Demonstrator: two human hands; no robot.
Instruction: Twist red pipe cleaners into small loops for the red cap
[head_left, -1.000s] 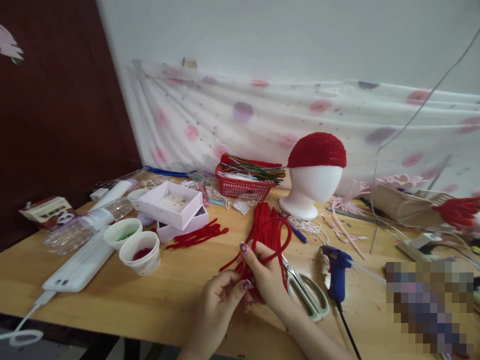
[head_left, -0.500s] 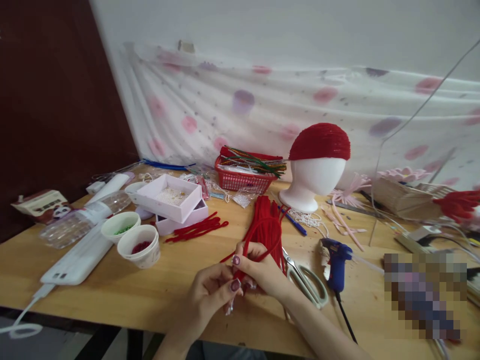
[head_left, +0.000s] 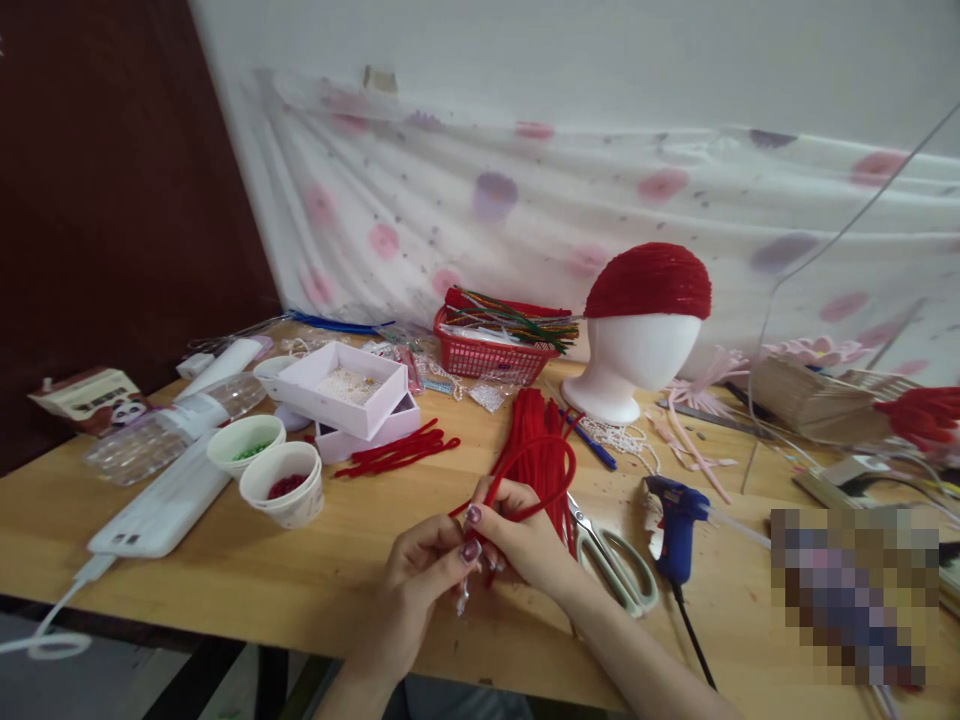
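Note:
Both my hands meet above the front of the table, pinching a red pipe cleaner whose loop curves up over the right hand. My left hand is closed, thumb against fingers, on its lower part. My right hand grips it just above, thumb pressed on the fingers. The ends inside the fingers are hidden. Just behind lies a thick bundle of red pipe cleaners. Scissors with pale handles rest right of my right hand. Several bent red pipe cleaners lie to the left.
A white foam head wearing a red cap stands behind. A red basket, stacked white boxes and paper cups with beads stand left. A blue glue gun and its cord are at right, near a pixelated patch.
The view has shifted slightly. The pipe cleaner's loop has swung a little to the right; both hands stay together, still gripping it.

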